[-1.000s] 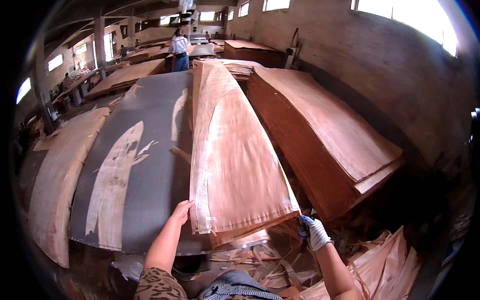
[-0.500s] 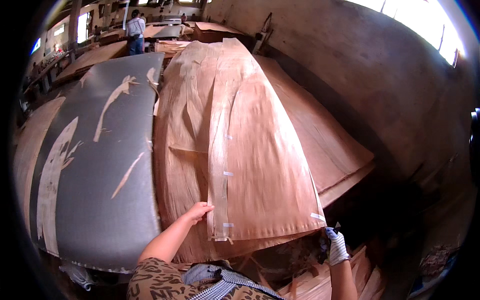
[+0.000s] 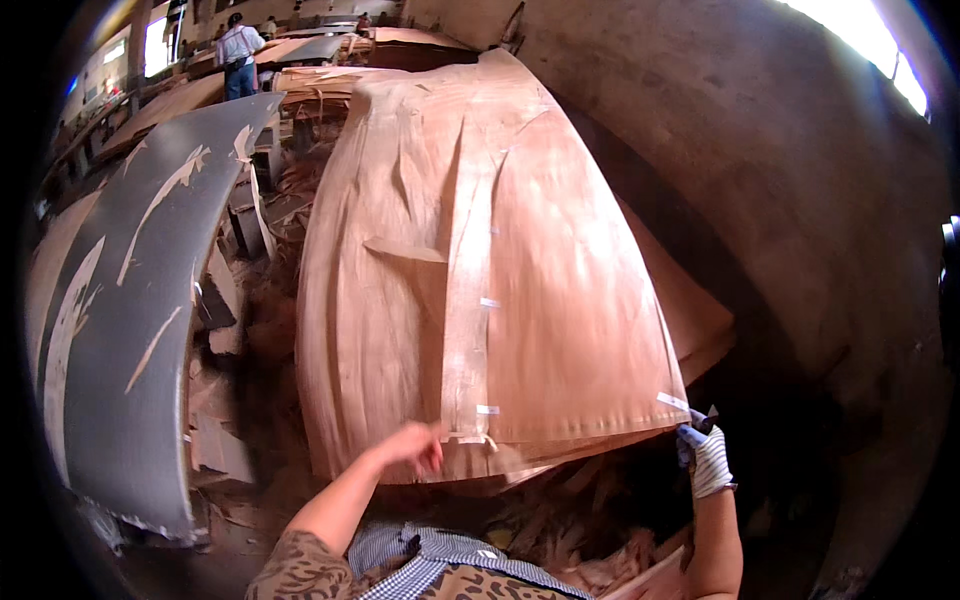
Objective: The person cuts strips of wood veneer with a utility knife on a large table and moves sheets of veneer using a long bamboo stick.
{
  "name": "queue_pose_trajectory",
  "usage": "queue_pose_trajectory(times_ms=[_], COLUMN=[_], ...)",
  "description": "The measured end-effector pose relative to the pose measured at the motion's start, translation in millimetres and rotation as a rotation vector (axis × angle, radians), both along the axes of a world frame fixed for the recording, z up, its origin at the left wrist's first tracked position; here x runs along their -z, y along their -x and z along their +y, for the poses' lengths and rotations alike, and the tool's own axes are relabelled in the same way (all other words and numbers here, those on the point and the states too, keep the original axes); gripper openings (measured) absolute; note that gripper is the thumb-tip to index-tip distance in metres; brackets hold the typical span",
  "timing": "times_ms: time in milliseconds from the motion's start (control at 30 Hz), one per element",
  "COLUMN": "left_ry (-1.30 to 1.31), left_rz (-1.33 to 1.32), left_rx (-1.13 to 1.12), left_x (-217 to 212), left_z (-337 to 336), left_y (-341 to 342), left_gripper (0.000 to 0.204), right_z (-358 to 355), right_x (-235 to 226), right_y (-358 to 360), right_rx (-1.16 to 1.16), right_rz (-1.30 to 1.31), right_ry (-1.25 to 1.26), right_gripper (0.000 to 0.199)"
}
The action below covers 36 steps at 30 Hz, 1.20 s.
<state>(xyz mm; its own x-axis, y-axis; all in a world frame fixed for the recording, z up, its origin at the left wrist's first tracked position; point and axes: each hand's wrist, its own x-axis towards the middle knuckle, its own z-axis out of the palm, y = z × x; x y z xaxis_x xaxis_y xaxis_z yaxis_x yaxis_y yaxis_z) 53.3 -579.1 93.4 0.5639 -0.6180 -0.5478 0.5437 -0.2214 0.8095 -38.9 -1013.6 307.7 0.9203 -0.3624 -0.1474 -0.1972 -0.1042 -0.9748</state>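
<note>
A large reddish-brown wood veneer sheet (image 3: pixel 580 310) spreads out ahead of me, with a lighter narrow strip (image 3: pixel 465 340) along its left part. Short white tape pieces (image 3: pixel 488 409) cross the seam. My right hand (image 3: pixel 708 462), in a striped white glove, is closed at the sheet's near right corner. A dark tool with a small pale blade tip (image 3: pixel 708 420) juts from that hand. My bare left hand (image 3: pixel 412 450) hovers by the strip's near end, fingers loosely bent and slightly blurred, seemingly holding nothing. Under it lies more wrinkled veneer (image 3: pixel 360 330).
Left stands a dark grey panel (image 3: pixel 135 330) bearing torn veneer scraps. Debris and blocks (image 3: pixel 225 300) fill the gap beside it. A plastered wall (image 3: pixel 720 110) rises at right, with veneer (image 3: pixel 680 290) stacked below. A person (image 3: pixel 238 55) stands far left.
My left hand has let go of the strip's left edge and dropped toward its near end. The veneer has shifted right from the grey panel, exposing a gap. My right hand keeps the corner.
</note>
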Motion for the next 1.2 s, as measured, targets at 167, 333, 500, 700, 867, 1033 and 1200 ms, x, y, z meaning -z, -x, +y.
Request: queue_pose_trajectory(times_ms=[167, 333, 500, 700, 867, 1033, 1200], left_ry=[0.796, 0.923, 0.930, 0.661, 0.412, 0.650, 0.811], left_rz=[0.591, 0.494, 0.466, 0.233, -0.084, 0.059, -0.074], left_rx=[-0.328, -1.137, -1.126, -1.155, -1.167, -1.330, -1.744], left_x=[28, 59, 13, 13, 15, 17, 37], left_z=[-98, -166, -218, -252, -279, -320, -272], left_y=[73, 45, 49, 48, 23, 29, 40], left_gripper=[0.066, 0.047, 0.034, 0.033, 0.031, 0.034, 0.046], right_z=[-112, -154, -210, -255, -281, -336, -375], right_x=[-38, -67, -60, -28, 12, 49, 91], right_y=[-80, -125, -134, -157, -192, -214, -228], right_rx=[-0.035, -0.059, -0.038, -0.056, -0.059, -0.075, -0.095], right_rz=[0.002, 0.008, -0.024, 0.019, -0.019, 0.032, 0.092], right_ry=[0.041, 0.105, 0.203, 0.121, 0.071, 0.049, -0.002], right_gripper=[0.032, 0.031, 0.027, 0.029, 0.028, 0.031, 0.034])
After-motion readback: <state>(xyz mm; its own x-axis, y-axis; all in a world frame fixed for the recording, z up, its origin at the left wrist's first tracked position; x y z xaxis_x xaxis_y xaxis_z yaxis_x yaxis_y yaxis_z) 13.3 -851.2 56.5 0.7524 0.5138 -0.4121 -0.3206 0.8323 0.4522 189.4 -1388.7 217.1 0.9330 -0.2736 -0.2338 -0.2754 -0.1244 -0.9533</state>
